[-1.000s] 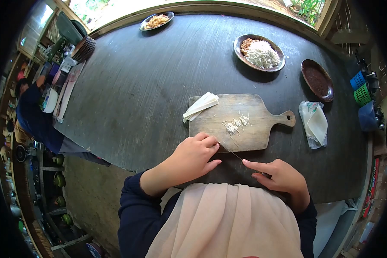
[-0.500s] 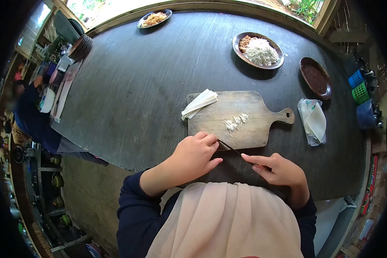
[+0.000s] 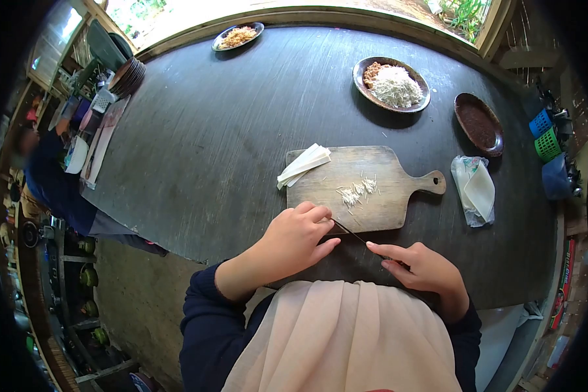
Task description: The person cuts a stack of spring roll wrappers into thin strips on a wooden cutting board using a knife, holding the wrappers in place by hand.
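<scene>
My right hand [image 3: 424, 266] is closed on the handle of a thin knife [image 3: 349, 231], index finger stretched along it. The blade slants up to the fingertips of my left hand [image 3: 297, 236], at the near edge of a wooden cutting board [image 3: 389, 176]. My left fingers are curled down there, and whatever they hold is hidden beneath them. Fine white slivers [image 3: 353, 195] lie scattered mid-board. A small stack of flat white strips [image 3: 304, 164] rests across the board's far left corner, partly overhanging the edge.
Beyond the board stands a plate [image 3: 408, 108] heaped with white shreds and brown bits. A second food plate [image 3: 238, 37] is farther back. To the right are a brown oval dish [image 3: 480, 124] and a plastic-wrapped white piece [image 3: 475, 191]. Another person [image 3: 55, 176] is at far left.
The view has shifted slightly, so the table things appear a little lower. Both hands stay at the board's near edge, with the knife still by my left fingertips.
</scene>
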`<state>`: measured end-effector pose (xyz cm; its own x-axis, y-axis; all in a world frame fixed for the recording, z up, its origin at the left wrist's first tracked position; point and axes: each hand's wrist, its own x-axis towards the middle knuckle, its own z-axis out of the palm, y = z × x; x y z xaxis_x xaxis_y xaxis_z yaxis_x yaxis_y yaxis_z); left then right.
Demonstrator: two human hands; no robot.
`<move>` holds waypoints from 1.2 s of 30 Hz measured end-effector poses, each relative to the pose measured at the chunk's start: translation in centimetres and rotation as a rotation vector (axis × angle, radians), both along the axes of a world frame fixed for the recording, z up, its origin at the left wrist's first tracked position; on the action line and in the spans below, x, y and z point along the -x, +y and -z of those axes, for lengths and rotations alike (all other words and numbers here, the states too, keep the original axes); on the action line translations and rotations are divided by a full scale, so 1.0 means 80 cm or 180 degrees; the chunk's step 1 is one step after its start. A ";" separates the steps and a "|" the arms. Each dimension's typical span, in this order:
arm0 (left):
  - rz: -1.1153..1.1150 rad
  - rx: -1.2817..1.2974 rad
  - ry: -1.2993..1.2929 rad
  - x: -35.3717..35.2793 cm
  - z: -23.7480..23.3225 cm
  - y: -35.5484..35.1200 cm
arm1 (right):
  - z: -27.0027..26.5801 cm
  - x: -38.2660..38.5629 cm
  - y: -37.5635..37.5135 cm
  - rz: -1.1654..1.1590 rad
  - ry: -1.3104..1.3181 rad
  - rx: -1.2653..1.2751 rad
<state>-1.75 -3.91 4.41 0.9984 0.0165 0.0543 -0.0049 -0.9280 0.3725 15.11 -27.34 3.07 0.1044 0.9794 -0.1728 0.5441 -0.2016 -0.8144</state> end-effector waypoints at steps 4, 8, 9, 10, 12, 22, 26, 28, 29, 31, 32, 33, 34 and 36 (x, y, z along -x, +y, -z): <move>0.0036 0.0120 -0.0013 0.002 -0.003 -0.001 | -0.003 0.007 0.008 0.0113 0.0073 -0.0009; 0.0067 0.0077 -0.0087 0.003 0.002 0.000 | 0.002 0.007 0.010 0.0275 0.0172 -0.0102; 0.0067 0.0077 -0.0088 0.003 0.003 0.000 | 0.002 0.007 0.010 0.0279 0.0191 -0.0084; 0.0042 0.0056 -0.0037 0.003 0.003 0.000 | 0.002 0.007 0.010 0.0277 0.0190 -0.0083; 0.0010 0.0039 0.0019 0.003 0.004 -0.001 | 0.002 0.008 0.011 0.0305 0.0251 -0.0106; -0.0052 -0.0156 0.0157 0.001 0.007 -0.005 | 0.002 0.008 0.010 0.0309 0.0258 0.0038; -0.0059 -0.0289 0.0118 0.000 0.010 -0.006 | -0.002 0.008 0.009 0.0283 0.0159 0.0032; -0.0051 -0.0305 0.0148 -0.001 0.011 -0.007 | -0.006 0.005 0.005 0.0233 0.0072 0.0030; -0.0048 -0.0327 0.0174 -0.001 0.011 -0.006 | -0.008 0.002 0.001 0.0211 0.0043 0.0080; -0.0045 -0.0333 0.0168 -0.002 0.011 -0.005 | -0.011 -0.002 -0.003 0.0179 0.0018 0.0128; -0.0034 -0.0335 0.0160 -0.002 0.011 -0.006 | -0.013 -0.002 -0.006 0.0170 -0.0008 0.0166; -0.0033 -0.0337 0.0165 -0.002 0.010 -0.006 | -0.013 -0.003 -0.007 0.0166 -0.0035 0.0201; -0.0037 -0.0298 0.0201 -0.002 0.008 -0.006 | -0.012 -0.002 -0.008 0.0171 -0.0031 0.0198; -0.0030 -0.0267 0.0236 -0.002 0.006 -0.004 | -0.010 -0.001 -0.010 0.0137 -0.0135 0.0127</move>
<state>-1.58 -4.25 3.89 0.9995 0.0243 -0.0182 0.0286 -0.9559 0.2925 15.22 -28.13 3.85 0.1544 0.9663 -0.2060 0.5680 -0.2574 -0.7818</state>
